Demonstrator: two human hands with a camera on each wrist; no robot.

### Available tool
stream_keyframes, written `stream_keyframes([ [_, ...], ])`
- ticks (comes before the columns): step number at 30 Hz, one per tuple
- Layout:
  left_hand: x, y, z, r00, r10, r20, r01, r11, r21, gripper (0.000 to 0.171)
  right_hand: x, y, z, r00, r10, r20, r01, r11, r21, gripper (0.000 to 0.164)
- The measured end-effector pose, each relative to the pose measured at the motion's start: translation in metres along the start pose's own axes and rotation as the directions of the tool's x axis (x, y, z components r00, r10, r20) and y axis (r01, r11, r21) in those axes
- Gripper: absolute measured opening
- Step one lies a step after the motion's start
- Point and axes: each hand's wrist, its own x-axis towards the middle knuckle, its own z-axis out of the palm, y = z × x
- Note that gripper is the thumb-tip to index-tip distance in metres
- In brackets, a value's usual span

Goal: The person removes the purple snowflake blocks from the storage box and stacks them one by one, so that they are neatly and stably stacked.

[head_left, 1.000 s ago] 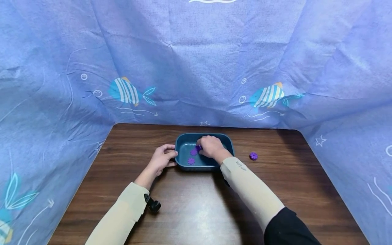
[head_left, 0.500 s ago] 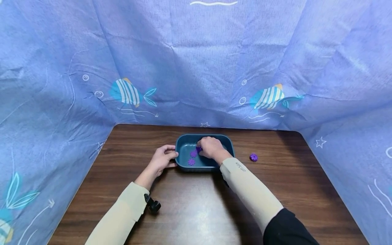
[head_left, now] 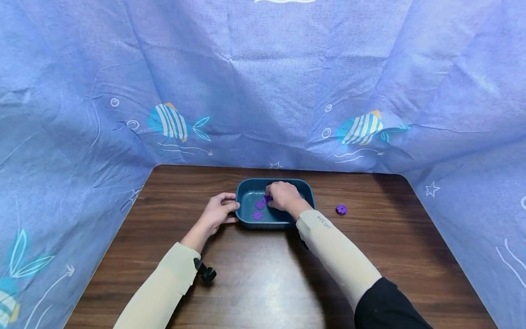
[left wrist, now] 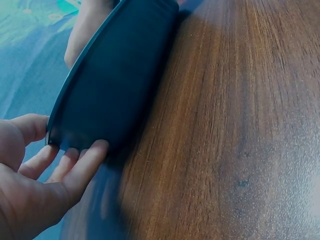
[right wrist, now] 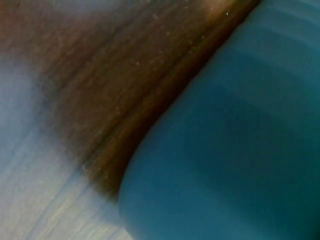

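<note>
On the bench (head_left: pixel 185 187), the left hand (head_left: pixel 216 212) grips the left end of the tray (head_left: pixel 265 225), inside which the right hand (head_left: pixel 285 196), fingers curled, pinches a gear (head_left: pixel 268 199), probably light, stiff and best held edgewise.

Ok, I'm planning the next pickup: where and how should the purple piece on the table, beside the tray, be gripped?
Probably a thumb-and-finger pinch across its notched rim, coming from above: the purple piece is small, round, and lies low on the table, apart from the tray. The right hand is nearer.
</note>
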Motion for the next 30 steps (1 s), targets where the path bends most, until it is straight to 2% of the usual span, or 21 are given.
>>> stream_keyframes([
  [11, -0.003, -0.005, -0.002, 1.0, -0.007, 0.001, 0.007, 1.0, 0.001, 0.045, -0.004, -0.002, 0.007, 0.999, -0.017, -0.047, 0.017, 1.0, 0.014, 0.029],
  [17, -0.003, -0.003, -0.001, 1.0, 0.0, -0.015, 0.0, 1.0, -0.004, 0.043, -0.006, 0.002, 0.004, 0.998, -0.032, -0.056, 0.033, 0.999, 0.015, 0.032],
  [30, -0.002, -0.002, -0.001, 1.0, 0.002, -0.006, -0.002, 1.0, -0.003, 0.044, -0.01, 0.021, -0.001, 0.992, -0.11, -0.066, 0.12, 0.977, 0.175, 0.028],
])
